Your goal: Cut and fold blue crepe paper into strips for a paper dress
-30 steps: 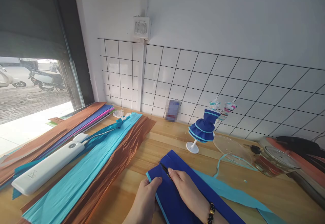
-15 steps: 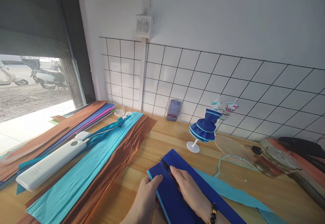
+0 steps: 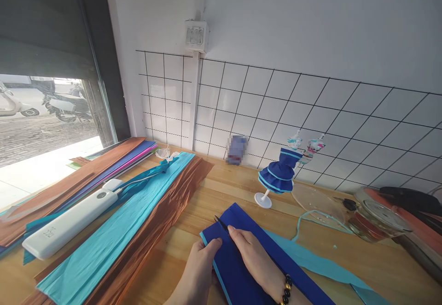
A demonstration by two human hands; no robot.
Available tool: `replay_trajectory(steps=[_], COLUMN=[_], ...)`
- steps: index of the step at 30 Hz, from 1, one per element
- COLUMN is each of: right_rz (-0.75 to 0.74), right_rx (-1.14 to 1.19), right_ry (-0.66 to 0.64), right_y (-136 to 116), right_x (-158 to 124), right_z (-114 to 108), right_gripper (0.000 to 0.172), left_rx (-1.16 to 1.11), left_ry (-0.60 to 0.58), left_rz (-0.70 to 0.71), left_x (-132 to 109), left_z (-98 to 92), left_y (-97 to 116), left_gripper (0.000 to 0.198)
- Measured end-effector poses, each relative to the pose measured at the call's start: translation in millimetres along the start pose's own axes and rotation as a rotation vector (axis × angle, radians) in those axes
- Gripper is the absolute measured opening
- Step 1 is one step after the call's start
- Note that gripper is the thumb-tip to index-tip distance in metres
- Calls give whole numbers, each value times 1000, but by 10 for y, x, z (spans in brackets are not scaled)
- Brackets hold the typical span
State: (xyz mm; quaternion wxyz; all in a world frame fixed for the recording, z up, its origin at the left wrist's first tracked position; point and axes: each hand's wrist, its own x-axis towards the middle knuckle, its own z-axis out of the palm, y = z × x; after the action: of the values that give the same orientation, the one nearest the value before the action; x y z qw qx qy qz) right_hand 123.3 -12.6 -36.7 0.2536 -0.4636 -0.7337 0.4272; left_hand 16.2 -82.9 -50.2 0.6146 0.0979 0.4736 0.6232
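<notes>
A folded dark blue sheet of paper or thin cloth (image 3: pixel 238 222) with a light blue edge lies on the table before me. My left hand (image 3: pixel 203 259) pinches its left edge, thumb on top and fingers underneath. In my right hand (image 3: pixel 252 254) are slim black tweezers (image 3: pixel 221 224), their pointed tips slightly apart over the sheet near its far left corner. The rear of the tweezers is hidden in my palm. Beyond the sheet, a small dark blue dress with light blue trim (image 3: pixel 279 171) stands on a white stand (image 3: pixel 263 200).
Left lie light blue strips (image 3: pixel 113 231), brown crinkled strips (image 3: pixel 165 222) and a white power bank (image 3: pixel 71 222) with a cable. To the right are a light blue strip (image 3: pixel 317 259), a clear round lid (image 3: pixel 317 203) and a glass jar (image 3: pixel 376 217). A tiled wall (image 3: pixel 262 97) rises behind.
The tweezers' tips have shifted slightly left, toward the sheet's light blue edge, and my right hand has moved a little with them. My left hand keeps its place.
</notes>
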Motion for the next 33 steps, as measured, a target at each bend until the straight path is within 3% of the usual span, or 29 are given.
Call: replay_trajectory(steps=[9,27,33], right_rz=[44,41,67], right_rx=[28,-2,-75], right_ry=[-49,-112,-104], right_y=[-30,-41,25], right_x=[-17,13,49], right_z=[3,38,-37], right_gripper=[48,39,47], left_rx=[19,28,4], left_ry=[-18,2,-11], left_rz=[9,-30,-18], left_x=[12,-8,8], left_z=[-36,23,14], left_y=[-22,21,27], left_gripper=[19,9,14])
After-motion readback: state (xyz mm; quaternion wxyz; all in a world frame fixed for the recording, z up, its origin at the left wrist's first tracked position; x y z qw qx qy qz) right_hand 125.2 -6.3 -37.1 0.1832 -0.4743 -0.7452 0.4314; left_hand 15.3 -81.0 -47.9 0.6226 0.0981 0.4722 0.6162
